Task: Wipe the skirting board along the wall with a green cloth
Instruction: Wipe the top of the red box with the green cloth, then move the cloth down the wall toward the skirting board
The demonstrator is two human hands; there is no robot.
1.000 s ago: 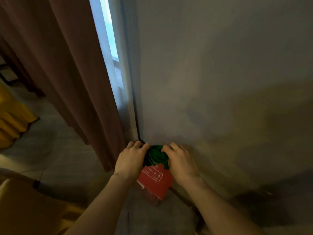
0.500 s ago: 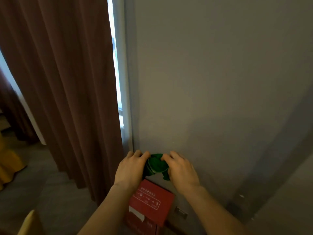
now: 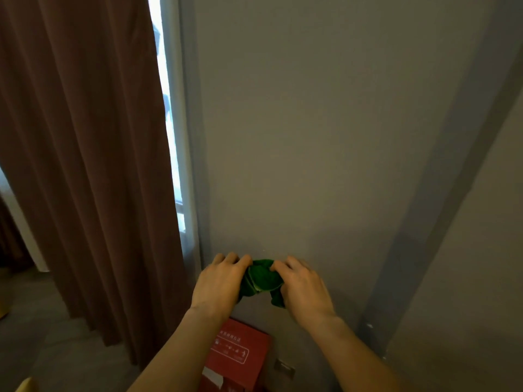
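Observation:
A crumpled green cloth (image 3: 261,278) is bunched between both my hands in front of the grey wall (image 3: 311,137). My left hand (image 3: 219,282) grips its left side with the fingers curled over the top. On the right side, my right hand (image 3: 302,288) pinches the cloth, and a loose corner hangs below it. No skirting board shows in the head view; the foot of the wall lies below the frame or behind the box.
A red cardboard box (image 3: 237,357) stands against the wall below my hands. A brown curtain (image 3: 85,165) hangs at the left beside a bright window strip (image 3: 169,123). A small wall plate (image 3: 284,367) sits low on the wall. Grey floor (image 3: 42,349) lies at lower left.
The view has tilted upward: floor and wall base have dropped out of sight and the red box has slid toward the bottom edge. Both hands keep the same hold on the cloth.

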